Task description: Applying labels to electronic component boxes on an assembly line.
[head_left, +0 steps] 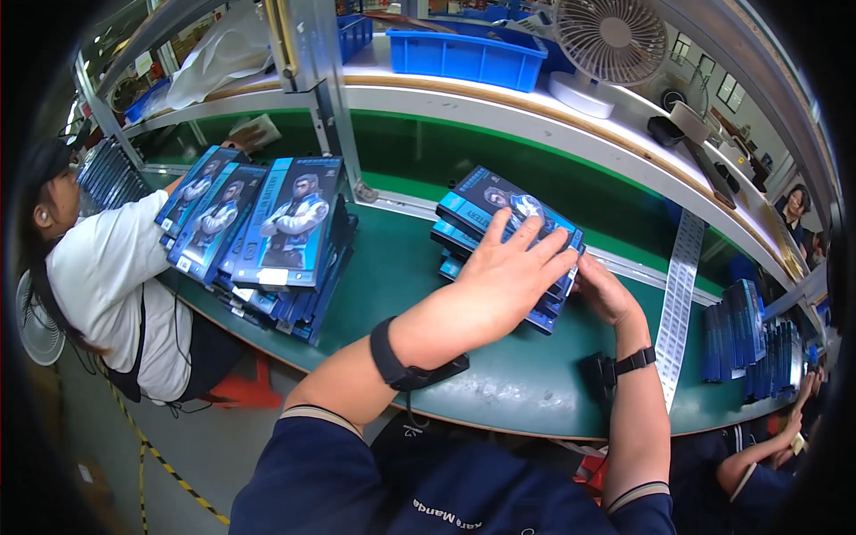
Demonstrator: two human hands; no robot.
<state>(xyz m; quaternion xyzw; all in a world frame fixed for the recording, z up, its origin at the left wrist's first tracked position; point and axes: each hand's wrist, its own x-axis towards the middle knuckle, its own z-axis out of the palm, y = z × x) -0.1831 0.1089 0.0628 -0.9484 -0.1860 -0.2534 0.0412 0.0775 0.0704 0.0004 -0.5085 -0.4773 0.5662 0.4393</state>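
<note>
Your left grip lies with fingers spread on top of a stack of flat, blue-and-black rectangular boxes, and your right grip is at the stack's right side, its fingertips hidden, so you cannot tell whether it pinches. Below both is the smooth green desk; left of them stand taller piles of matching boxes, and beyond, a blue plastic bin.

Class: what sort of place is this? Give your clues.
Probably a factory packing line: stacks of blue printed boxes, a long green workbench, and a co-worker in a white top beside it.
</note>
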